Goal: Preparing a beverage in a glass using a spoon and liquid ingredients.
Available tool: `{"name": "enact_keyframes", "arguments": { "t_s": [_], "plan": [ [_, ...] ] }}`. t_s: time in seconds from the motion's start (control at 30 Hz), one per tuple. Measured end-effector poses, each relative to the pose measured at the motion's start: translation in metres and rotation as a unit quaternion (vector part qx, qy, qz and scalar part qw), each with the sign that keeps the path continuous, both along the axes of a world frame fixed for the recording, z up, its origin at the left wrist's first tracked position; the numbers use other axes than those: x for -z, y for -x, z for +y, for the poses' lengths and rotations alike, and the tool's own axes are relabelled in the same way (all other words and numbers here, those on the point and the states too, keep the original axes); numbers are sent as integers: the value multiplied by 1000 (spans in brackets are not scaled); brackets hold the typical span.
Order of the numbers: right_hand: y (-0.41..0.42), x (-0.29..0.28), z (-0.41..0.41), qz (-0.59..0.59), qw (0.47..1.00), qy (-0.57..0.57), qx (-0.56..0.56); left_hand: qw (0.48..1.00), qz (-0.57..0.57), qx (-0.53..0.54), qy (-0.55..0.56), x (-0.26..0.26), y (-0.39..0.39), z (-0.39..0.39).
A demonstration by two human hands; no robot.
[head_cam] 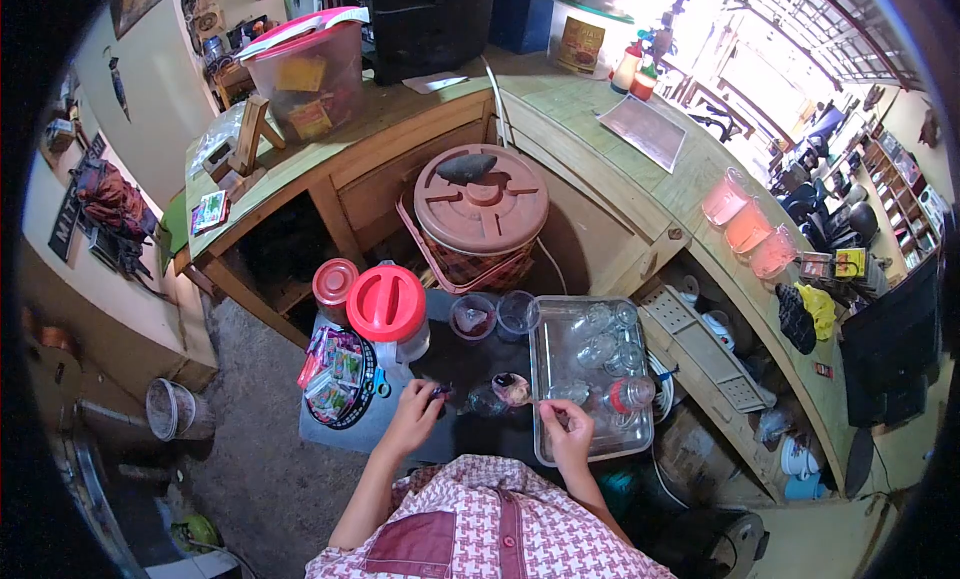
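In front of me a clear glass [487, 400] stands on the dark tabletop, with pale and dark contents near its mouth [512, 389]. My right hand [568, 430] is just right of it, over the tray's near left edge. Its thumb and fingertips pinch what looks like a thin utensil handle [534, 402] that reaches toward the glass. On the other side, my left hand [417, 415] holds a small dark item [441, 391] at its fingertips, too small to identify. A pitcher with a red lid [386, 303] stands beyond that hand.
Several glasses and a red-banded jar [630, 394] fill the metal tray [592, 453]. A black basket of sachets [337, 376] lies at left. Two plastic cups [472, 316] and a red-lidded container [335, 282] stand farther back. Behind them is a large lidded drink cooler [480, 204], below the wooden counter [555, 91].
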State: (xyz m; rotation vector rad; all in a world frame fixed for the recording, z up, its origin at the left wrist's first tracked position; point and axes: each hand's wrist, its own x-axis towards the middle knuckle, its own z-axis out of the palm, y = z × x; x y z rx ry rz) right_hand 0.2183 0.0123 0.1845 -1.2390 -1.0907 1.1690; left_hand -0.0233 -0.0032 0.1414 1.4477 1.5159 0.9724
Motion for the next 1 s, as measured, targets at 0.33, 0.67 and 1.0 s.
{"name": "enact_keyframes", "arguments": {
  "t_s": [0.33, 0.67, 1.0],
  "plan": [
    [-8, 0, 6, -36, 999, -11, 16, 976, 179, -122, 6, 132, 36, -29],
    [-11, 17, -1, -22, 999, 16, 21, 961, 224, -163, 1, 120, 30, -35],
    [-16, 21, -1, -30, 999, 34, 27, 969, 147, -170, -101, 62, -3, -31]
  ]
}}
